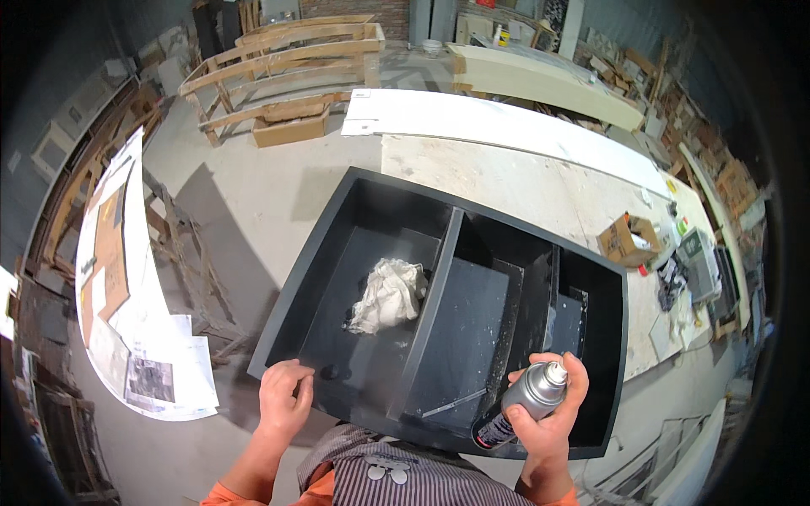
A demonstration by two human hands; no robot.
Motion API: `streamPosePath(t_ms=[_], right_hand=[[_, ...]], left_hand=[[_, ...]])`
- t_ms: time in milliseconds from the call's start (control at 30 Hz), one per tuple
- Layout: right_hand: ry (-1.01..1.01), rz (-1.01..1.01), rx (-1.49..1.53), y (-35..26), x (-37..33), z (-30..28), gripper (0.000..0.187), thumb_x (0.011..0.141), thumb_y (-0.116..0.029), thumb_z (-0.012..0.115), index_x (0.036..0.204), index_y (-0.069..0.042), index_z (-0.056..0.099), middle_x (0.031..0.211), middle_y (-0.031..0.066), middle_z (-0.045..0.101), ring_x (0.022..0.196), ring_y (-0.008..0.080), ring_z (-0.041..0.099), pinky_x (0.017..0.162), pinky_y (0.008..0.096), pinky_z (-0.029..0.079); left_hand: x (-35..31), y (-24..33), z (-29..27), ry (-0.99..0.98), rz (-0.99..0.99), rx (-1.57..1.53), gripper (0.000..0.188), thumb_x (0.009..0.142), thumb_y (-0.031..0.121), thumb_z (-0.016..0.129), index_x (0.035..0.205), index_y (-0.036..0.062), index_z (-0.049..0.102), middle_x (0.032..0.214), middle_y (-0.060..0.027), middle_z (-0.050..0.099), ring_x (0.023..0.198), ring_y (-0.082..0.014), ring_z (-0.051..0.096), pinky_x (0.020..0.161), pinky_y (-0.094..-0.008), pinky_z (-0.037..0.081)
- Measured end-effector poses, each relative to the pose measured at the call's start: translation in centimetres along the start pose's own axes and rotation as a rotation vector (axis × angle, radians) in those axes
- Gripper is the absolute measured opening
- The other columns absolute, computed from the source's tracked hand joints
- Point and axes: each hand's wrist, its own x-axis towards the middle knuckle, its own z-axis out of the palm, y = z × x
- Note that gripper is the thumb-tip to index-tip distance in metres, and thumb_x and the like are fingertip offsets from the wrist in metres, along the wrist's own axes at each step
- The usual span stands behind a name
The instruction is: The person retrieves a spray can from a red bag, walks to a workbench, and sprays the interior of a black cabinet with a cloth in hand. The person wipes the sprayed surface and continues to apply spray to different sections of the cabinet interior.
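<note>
A black open box (301, 274) with two dividers, making three compartments, lies in front of me. My left hand (287, 392) is closed at its near left corner, fingers curled over the rim; the fingertips are partly hidden. My right hand (553, 413) is wrapped round a spray can (540, 386) with a silver upper part and a white nozzle. The can tilts over the near right part of the box, one finger beside the nozzle. In the left compartment sits a crumpled white cloth (388, 297). A thin pale strip (456, 403) lies in the middle compartment, whose dark bottom has white specks.
Behind the box is a worktable (498, 181) with a long white board (481, 118) along its far side. A cardboard box (629, 240) and assorted bottles stand at its right. Sheets of white board (156, 329) are at the left. Wooden frames (287, 59) stand farther back.
</note>
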Motion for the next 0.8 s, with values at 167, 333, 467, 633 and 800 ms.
streamPosePath(t_ms=[167, 333, 467, 633, 800], right_hand=[[0.045, 0.120, -0.086, 0.3, 1.6, 3.4, 0.095, 0.072, 0.006, 0.073, 0.152, -0.013, 0.026, 0.127, 0.0189, 0.051, 0.099, 0.0244, 0.064, 0.081, 0.0364, 0.057], [0.052, 0.211, -0.195, 0.5, 3.4, 6.1, 0.093, 0.073, 0.007, 0.071, 0.152, -0.012, 0.026, 0.128, 0.0177, 0.050, 0.099, 0.0230, 0.064, 0.081, 0.0340, 0.057], [0.051, 0.282, -0.286, 0.8, 4.6, 7.6, 0.090, 0.074, 0.008, 0.071, 0.151, -0.008, 0.026, 0.125, 0.0157, 0.051, 0.100, 0.0218, 0.064, 0.082, 0.0333, 0.056], [0.040, 0.317, -0.379, 1.5, 5.8, 9.6, 0.088, 0.076, 0.010, 0.071, 0.150, -0.007, 0.027, 0.124, 0.0141, 0.052, 0.101, 0.0202, 0.063, 0.084, 0.0325, 0.056], [0.024, 0.353, -0.408, 1.4, 7.0, 11.4, 0.086, 0.078, 0.007, 0.071, 0.151, -0.009, 0.027, 0.118, 0.0120, 0.055, 0.098, 0.0193, 0.063, 0.082, 0.0323, 0.055]], left_hand=[[0.7, -2.7, 0.7, 0.021, 0.090, -0.040, 0.025, 0.074, -0.004, 0.073, 0.095, 0.0075, 0.064, 0.092, -0.0080, 0.068, 0.099, -0.0324, 0.066, 0.090, -0.0452, 0.050], [1.3, -4.3, 1.6, 0.016, 0.106, -0.079, 0.029, 0.071, 0.001, 0.076, 0.097, 0.0082, 0.064, 0.093, -0.0061, 0.068, 0.101, -0.0307, 0.065, 0.092, -0.0459, 0.049], [1.5, -4.6, 1.7, -0.053, 0.083, -0.084, 0.027, 0.071, 0.008, 0.077, 0.096, 0.0084, 0.066, 0.095, -0.0061, 0.066, 0.102, -0.0298, 0.064, 0.091, -0.0445, 0.049], [1.5, -4.8, 1.7, -0.100, 0.081, -0.119, 0.023, 0.071, 0.012, 0.077, 0.093, 0.0091, 0.069, 0.096, -0.0048, 0.068, 0.103, -0.0288, 0.064, 0.090, -0.0427, 0.048], [1.4, -5.1, 1.7, -0.114, 0.091, -0.129, 0.022, 0.073, 0.016, 0.076, 0.093, 0.0100, 0.070, 0.098, -0.0045, 0.068, 0.105, -0.0280, 0.063, 0.092, -0.0426, 0.048]])
